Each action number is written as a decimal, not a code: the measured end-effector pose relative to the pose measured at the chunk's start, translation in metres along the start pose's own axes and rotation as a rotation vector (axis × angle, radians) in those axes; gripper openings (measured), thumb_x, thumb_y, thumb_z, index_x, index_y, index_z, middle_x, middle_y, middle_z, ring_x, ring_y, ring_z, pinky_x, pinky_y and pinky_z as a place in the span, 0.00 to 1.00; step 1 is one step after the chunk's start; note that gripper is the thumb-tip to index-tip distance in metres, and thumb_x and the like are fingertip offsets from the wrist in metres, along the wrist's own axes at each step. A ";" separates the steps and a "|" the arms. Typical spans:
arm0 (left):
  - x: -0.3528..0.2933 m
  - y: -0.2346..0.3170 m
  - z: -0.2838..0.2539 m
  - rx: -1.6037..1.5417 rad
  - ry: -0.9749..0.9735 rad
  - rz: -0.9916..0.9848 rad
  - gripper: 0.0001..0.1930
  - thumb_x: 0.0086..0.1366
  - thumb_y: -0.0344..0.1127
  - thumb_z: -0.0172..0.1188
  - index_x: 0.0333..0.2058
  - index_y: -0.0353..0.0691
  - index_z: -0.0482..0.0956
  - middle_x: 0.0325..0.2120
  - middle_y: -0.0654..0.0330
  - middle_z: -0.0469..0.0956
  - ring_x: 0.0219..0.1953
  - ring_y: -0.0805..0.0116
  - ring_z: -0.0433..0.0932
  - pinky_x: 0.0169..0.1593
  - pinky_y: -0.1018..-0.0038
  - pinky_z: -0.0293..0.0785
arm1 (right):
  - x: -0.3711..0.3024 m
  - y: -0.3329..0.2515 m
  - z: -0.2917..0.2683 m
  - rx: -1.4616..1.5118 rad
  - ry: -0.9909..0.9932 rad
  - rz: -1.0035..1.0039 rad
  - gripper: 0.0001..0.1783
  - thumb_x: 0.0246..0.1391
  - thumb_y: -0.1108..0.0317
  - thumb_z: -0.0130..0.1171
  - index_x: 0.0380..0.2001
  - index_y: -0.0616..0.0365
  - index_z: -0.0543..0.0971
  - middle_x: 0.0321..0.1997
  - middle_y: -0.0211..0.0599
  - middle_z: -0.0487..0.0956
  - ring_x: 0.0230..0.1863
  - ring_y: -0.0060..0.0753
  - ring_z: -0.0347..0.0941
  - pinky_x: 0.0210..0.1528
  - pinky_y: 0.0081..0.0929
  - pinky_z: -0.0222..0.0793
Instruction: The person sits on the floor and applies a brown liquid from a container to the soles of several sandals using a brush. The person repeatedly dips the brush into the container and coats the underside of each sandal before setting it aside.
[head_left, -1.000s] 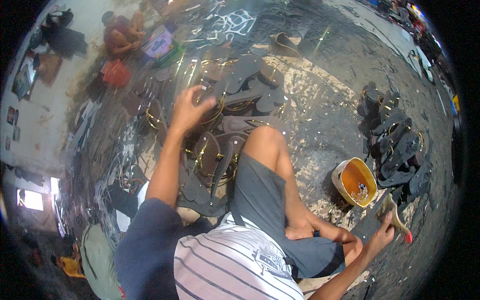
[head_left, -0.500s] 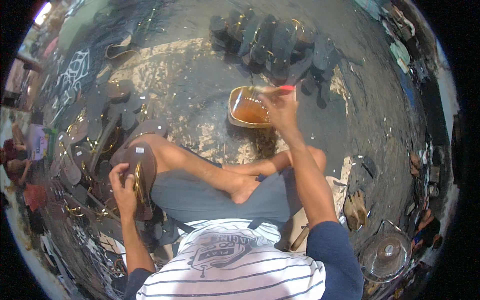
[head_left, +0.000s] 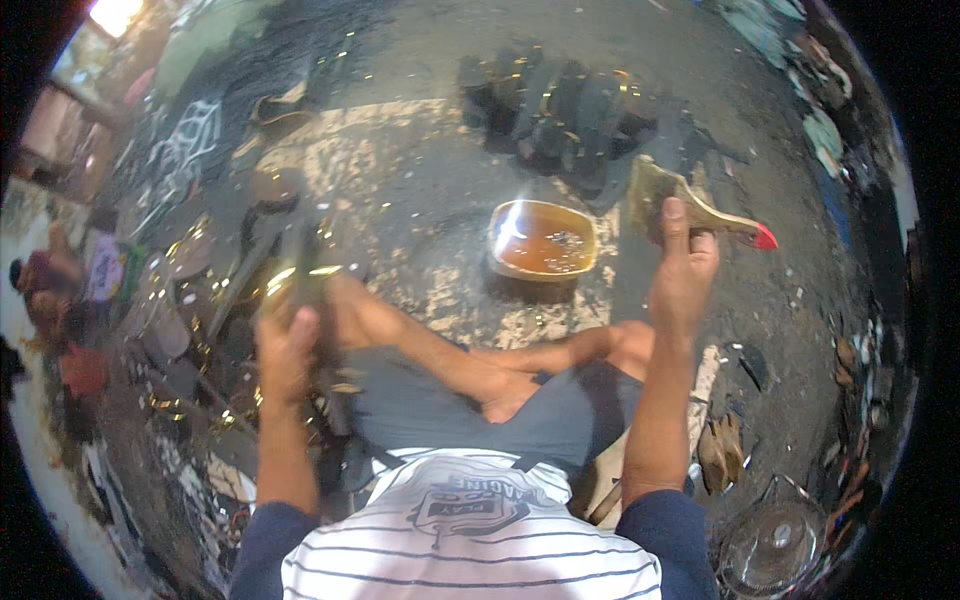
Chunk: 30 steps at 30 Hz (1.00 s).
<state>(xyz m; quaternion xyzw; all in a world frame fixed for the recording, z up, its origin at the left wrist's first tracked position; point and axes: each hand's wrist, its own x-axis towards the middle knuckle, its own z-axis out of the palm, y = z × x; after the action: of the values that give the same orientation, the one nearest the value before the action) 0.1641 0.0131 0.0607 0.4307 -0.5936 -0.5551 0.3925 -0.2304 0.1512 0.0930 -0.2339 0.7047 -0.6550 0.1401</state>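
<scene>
My left hand (head_left: 287,345), smeared by motion, holds a dark sandal with gold straps (head_left: 295,280) over the pile on the left. The sandal's outline is blurred. Out to the right, my right hand (head_left: 685,260) is closed round a flat, pale wooden brush (head_left: 715,218) with a red handle tip. Its wide end points up and to the left, and the palm hides part of it. Between my hands, beyond my crossed legs, stands a pale rectangular tub (head_left: 495,262) with amber liquid and some bubbles in it. Neither hand touches the tub.
Dark sandals (head_left: 560,105) stand in a packed row at the far side. More sandals with gold straps (head_left: 175,325) lie heaped at the left. A round wire-guarded fan part (head_left: 775,540) and a pair of tan shoe-shaped pieces (head_left: 720,455) lie at the right.
My right hand has moved right, away from the tub, carrying the brush. My left hand has shifted right and turned, with the sandal moving along. The whole view has shifted slightly.
</scene>
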 end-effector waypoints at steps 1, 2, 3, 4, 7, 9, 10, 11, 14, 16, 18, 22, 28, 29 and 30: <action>0.002 -0.008 0.007 -0.125 -0.139 -0.175 0.37 0.68 0.63 0.56 0.56 0.30 0.73 0.45 0.54 0.82 0.41 0.63 0.84 0.43 0.68 0.84 | -0.016 -0.004 0.025 0.056 -0.038 0.077 0.21 0.66 0.53 0.61 0.46 0.63 0.82 0.44 0.34 0.82 0.46 0.22 0.74 0.49 0.23 0.69; 0.009 -0.051 0.019 -0.344 -0.062 -0.147 0.37 0.71 0.64 0.51 0.58 0.31 0.71 0.46 0.52 0.82 0.41 0.60 0.85 0.42 0.68 0.85 | -0.039 -0.007 0.053 0.125 -0.204 0.110 0.21 0.66 0.54 0.62 0.47 0.64 0.81 0.44 0.34 0.82 0.47 0.23 0.75 0.50 0.24 0.69; 0.016 -0.025 0.054 -0.362 -0.138 -0.139 0.37 0.71 0.64 0.50 0.60 0.33 0.71 0.48 0.51 0.82 0.42 0.60 0.85 0.44 0.67 0.85 | -0.063 -0.006 0.075 0.176 -0.332 0.131 0.21 0.65 0.55 0.63 0.47 0.64 0.81 0.45 0.35 0.82 0.48 0.24 0.75 0.50 0.24 0.70; 0.010 -0.019 0.075 -0.742 -0.185 -0.306 0.37 0.71 0.66 0.49 0.60 0.36 0.71 0.51 0.49 0.80 0.43 0.58 0.85 0.43 0.68 0.85 | -0.089 -0.006 0.100 0.341 -0.481 0.096 0.20 0.65 0.57 0.63 0.48 0.65 0.81 0.45 0.35 0.82 0.49 0.25 0.76 0.51 0.26 0.71; -0.012 -0.009 0.107 -1.002 -0.171 -0.339 0.34 0.72 0.63 0.49 0.63 0.40 0.68 0.55 0.57 0.77 0.54 0.63 0.79 0.55 0.66 0.80 | -0.113 0.022 0.137 0.073 -0.582 0.132 0.18 0.62 0.60 0.64 0.45 0.67 0.82 0.45 0.52 0.82 0.47 0.43 0.79 0.51 0.37 0.72; -0.013 -0.012 0.104 -1.012 -0.200 -0.320 0.36 0.71 0.66 0.48 0.64 0.42 0.68 0.56 0.57 0.76 0.57 0.63 0.77 0.58 0.65 0.78 | -0.106 0.018 0.146 0.082 -0.526 -0.297 0.17 0.62 0.63 0.64 0.45 0.67 0.81 0.42 0.45 0.84 0.44 0.34 0.79 0.49 0.31 0.73; -0.013 -0.010 0.103 -1.028 -0.209 -0.332 0.36 0.71 0.66 0.48 0.64 0.42 0.67 0.56 0.57 0.76 0.56 0.63 0.77 0.58 0.65 0.78 | -0.104 0.007 0.145 0.061 -0.516 -0.391 0.17 0.62 0.63 0.65 0.45 0.67 0.81 0.42 0.46 0.84 0.43 0.36 0.80 0.48 0.33 0.73; -0.014 -0.008 0.101 -1.043 -0.218 -0.344 0.37 0.71 0.67 0.47 0.64 0.42 0.67 0.56 0.57 0.76 0.56 0.63 0.78 0.58 0.65 0.78 | -0.103 0.005 0.147 0.081 -0.518 -0.256 0.16 0.61 0.63 0.66 0.45 0.65 0.81 0.43 0.47 0.84 0.45 0.38 0.80 0.48 0.35 0.73; -0.025 -0.008 0.107 -0.901 -0.191 -0.277 0.39 0.70 0.69 0.46 0.64 0.40 0.67 0.56 0.56 0.76 0.56 0.61 0.77 0.60 0.63 0.76 | -0.092 0.008 0.147 0.037 -0.538 -0.292 0.17 0.62 0.62 0.64 0.48 0.63 0.81 0.47 0.50 0.82 0.49 0.46 0.78 0.52 0.38 0.71; -0.013 0.000 0.107 -0.954 -0.190 -0.207 0.37 0.71 0.68 0.45 0.63 0.42 0.70 0.57 0.57 0.76 0.57 0.60 0.76 0.63 0.62 0.71 | -0.104 0.001 0.136 0.001 -0.642 -0.249 0.17 0.63 0.63 0.62 0.50 0.62 0.80 0.51 0.52 0.80 0.52 0.50 0.76 0.59 0.41 0.68; 0.003 0.001 0.098 -0.949 -0.259 -0.123 0.37 0.73 0.67 0.43 0.62 0.41 0.71 0.58 0.58 0.75 0.59 0.59 0.74 0.66 0.62 0.67 | -0.122 -0.001 0.130 0.043 -0.692 -0.271 0.19 0.63 0.62 0.61 0.53 0.61 0.79 0.54 0.53 0.79 0.55 0.52 0.75 0.63 0.43 0.66; -0.014 -0.019 0.108 -0.822 -0.047 -0.202 0.37 0.73 0.67 0.41 0.62 0.39 0.70 0.59 0.58 0.74 0.59 0.61 0.73 0.66 0.61 0.66 | -0.081 0.010 0.129 0.069 -0.664 -0.197 0.19 0.63 0.61 0.63 0.51 0.62 0.80 0.50 0.53 0.80 0.53 0.50 0.76 0.60 0.42 0.69; -0.012 -0.006 0.114 -0.629 -0.074 -0.143 0.39 0.71 0.70 0.43 0.61 0.40 0.70 0.55 0.58 0.76 0.56 0.61 0.75 0.61 0.63 0.72 | -0.102 0.006 0.124 0.173 -0.637 -0.020 0.24 0.64 0.52 0.61 0.49 0.65 0.81 0.59 0.55 0.76 0.61 0.46 0.74 0.61 0.41 0.67; -0.010 -0.010 0.117 -0.640 -0.086 -0.146 0.39 0.71 0.70 0.42 0.62 0.39 0.70 0.55 0.57 0.76 0.56 0.61 0.75 0.61 0.63 0.72 | -0.078 0.006 0.119 0.108 -0.715 0.253 0.27 0.64 0.51 0.61 0.51 0.67 0.80 0.58 0.56 0.76 0.61 0.48 0.73 0.63 0.40 0.66; -0.004 -0.006 0.123 -0.657 -0.090 -0.139 0.40 0.71 0.71 0.41 0.62 0.39 0.70 0.55 0.57 0.76 0.56 0.60 0.76 0.61 0.63 0.72 | -0.075 -0.005 0.118 0.074 -0.729 0.211 0.26 0.64 0.52 0.62 0.51 0.67 0.80 0.58 0.57 0.77 0.60 0.51 0.74 0.63 0.40 0.67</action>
<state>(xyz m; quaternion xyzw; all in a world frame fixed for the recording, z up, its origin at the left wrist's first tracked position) 0.0501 0.0560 0.0450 0.2958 -0.3690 -0.7604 0.4451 -0.1066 0.0885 0.0776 -0.3725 0.6047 -0.5357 0.4567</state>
